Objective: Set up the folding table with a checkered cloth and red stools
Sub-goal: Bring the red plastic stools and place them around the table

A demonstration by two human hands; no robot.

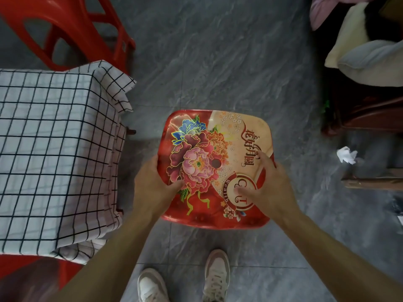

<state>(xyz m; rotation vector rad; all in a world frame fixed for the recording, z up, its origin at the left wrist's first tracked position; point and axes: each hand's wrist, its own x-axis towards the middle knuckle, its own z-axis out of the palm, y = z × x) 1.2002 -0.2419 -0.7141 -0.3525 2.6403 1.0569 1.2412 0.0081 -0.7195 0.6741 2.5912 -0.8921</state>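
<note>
Stool [216,166] right of cloth-covered table [54,149]; second stool [72,29] behind table; shoes [185,282] below.

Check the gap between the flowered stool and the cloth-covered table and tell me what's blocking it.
Nothing visible blocks it. Both hands, left hand and right hand, grip the stool; only bare grey floor lies between it and the table. The crumpled paper lies on the far side.
</note>
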